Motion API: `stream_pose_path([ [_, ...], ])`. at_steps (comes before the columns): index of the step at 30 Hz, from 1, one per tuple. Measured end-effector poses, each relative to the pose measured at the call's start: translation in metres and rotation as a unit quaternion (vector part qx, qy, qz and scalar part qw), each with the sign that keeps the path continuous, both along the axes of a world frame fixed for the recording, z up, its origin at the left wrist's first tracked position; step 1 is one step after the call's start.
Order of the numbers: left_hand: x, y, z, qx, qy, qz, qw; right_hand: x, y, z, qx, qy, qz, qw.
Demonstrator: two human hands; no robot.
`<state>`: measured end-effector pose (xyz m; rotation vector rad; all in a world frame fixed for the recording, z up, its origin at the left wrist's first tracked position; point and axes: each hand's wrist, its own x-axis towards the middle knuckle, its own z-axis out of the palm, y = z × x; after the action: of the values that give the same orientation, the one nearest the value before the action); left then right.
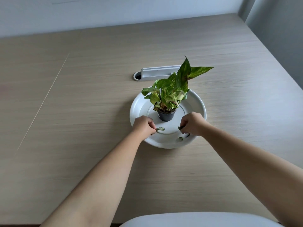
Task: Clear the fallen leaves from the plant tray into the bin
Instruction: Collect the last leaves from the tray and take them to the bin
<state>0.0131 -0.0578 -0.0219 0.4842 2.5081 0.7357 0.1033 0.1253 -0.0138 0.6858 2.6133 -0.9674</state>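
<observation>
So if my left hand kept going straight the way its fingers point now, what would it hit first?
Probably the leaf scrap it is pinching at its fingertips. Past that, the left hand points across the white tray floor toward the right hand; the black pot looks farther back, though depth is unclear.

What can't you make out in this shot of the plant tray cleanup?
- Bin: not in the head view, so its place is unknown.
- Leaf scraps near the tray front rim: too small to count.
- Left hand and right hand: curled fingers hide each grip on its leaf.
</observation>
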Motion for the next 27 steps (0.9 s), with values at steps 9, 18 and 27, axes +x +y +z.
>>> stream_pose_path([
  [9,0.004,-0.021,0.026,0.190,-0.171,0.148,0.956,0.000,-0.005,0.008,0.052,-0.042,0.085,0.994],
  [18,0.003,-0.024,0.013,0.201,-0.161,0.136,0.957,0.003,-0.015,-0.003,0.212,-0.078,0.192,0.955],
  [27,-0.001,-0.025,0.013,0.213,-0.152,0.140,0.955,0.000,-0.021,-0.010,0.204,-0.085,0.185,0.958],
])
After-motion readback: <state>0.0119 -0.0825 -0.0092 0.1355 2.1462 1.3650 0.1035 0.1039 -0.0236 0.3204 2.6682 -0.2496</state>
